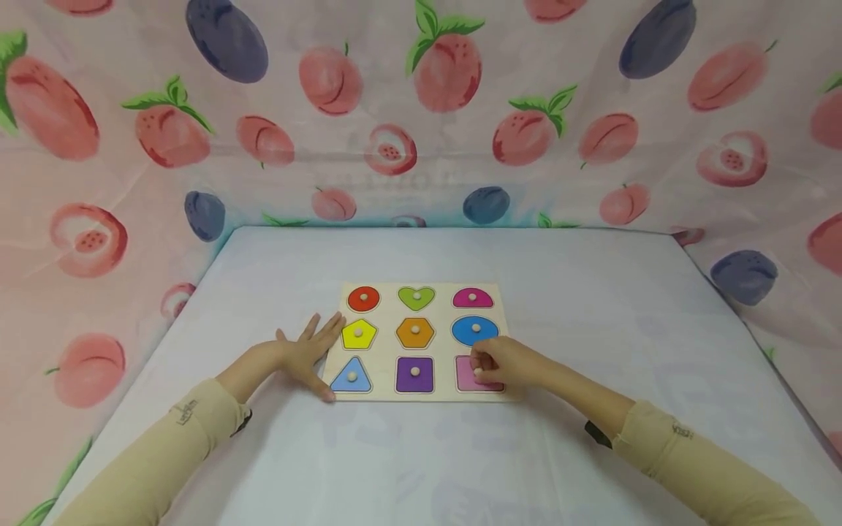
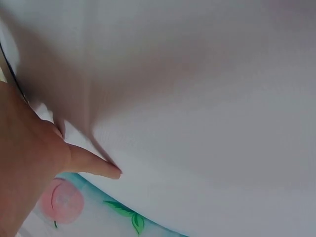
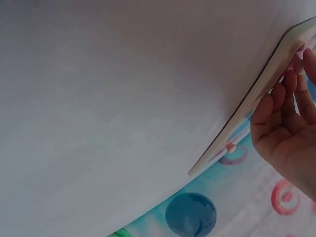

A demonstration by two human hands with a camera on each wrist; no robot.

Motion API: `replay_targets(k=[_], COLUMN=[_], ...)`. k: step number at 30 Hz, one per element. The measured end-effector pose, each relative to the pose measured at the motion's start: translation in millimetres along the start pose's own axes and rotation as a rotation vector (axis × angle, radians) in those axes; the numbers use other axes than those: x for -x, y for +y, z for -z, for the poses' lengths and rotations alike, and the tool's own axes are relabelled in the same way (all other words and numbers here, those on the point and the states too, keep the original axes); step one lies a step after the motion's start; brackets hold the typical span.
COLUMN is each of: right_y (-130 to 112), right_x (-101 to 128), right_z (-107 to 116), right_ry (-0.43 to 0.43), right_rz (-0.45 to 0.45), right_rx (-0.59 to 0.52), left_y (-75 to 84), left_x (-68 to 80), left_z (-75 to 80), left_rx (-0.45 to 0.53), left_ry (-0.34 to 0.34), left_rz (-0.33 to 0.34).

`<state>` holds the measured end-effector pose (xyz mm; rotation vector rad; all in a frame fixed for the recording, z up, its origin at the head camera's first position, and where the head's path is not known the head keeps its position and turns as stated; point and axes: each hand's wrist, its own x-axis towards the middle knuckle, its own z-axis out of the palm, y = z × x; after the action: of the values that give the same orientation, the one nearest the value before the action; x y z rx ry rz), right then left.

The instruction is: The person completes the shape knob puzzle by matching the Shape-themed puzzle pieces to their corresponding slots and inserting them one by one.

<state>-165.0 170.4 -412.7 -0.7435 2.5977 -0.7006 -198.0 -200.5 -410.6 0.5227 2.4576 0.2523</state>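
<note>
A pale wooden peg puzzle board (image 1: 384,365) lies on the table, with colored shapes in rows, each bearing a small round knob. My left hand (image 1: 308,359) spreads its fingers along the board's left edge, thumb at the near corner by the light blue triangle (image 1: 360,383). At the near right corner, my right hand (image 1: 509,361) pinches the knob of the pink rectangle (image 1: 464,374), covering part of that piece. In the right wrist view, curled fingers (image 3: 279,106) of this hand overlap the board's edge.
White cloth covers the table (image 1: 421,460). Behind it hangs a fruit-printed curtain (image 1: 408,95), which also runs along both sides. On the board sit a purple square (image 1: 403,383), a blue oval (image 1: 463,330), an orange hexagon (image 1: 406,337) and a yellow pentagon (image 1: 351,340).
</note>
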Motion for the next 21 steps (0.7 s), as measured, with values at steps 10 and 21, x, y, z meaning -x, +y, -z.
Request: replay_targets(k=[10, 21], right_y=[2.7, 38.8], right_x=[17.7, 38.6], right_z=[7.9, 34.3], right_ry=[0.108, 0.396], right_rz=[-0.012, -0.04], right_rx=[0.042, 0.138], left_y=[-6.5, -18.6], left_x=[9.6, 16.9], left_z=[5.9, -3.6], left_rx=[0.108, 0.065], left_ry=[0.124, 0.539], left_rz=[-0.108, -0.109])
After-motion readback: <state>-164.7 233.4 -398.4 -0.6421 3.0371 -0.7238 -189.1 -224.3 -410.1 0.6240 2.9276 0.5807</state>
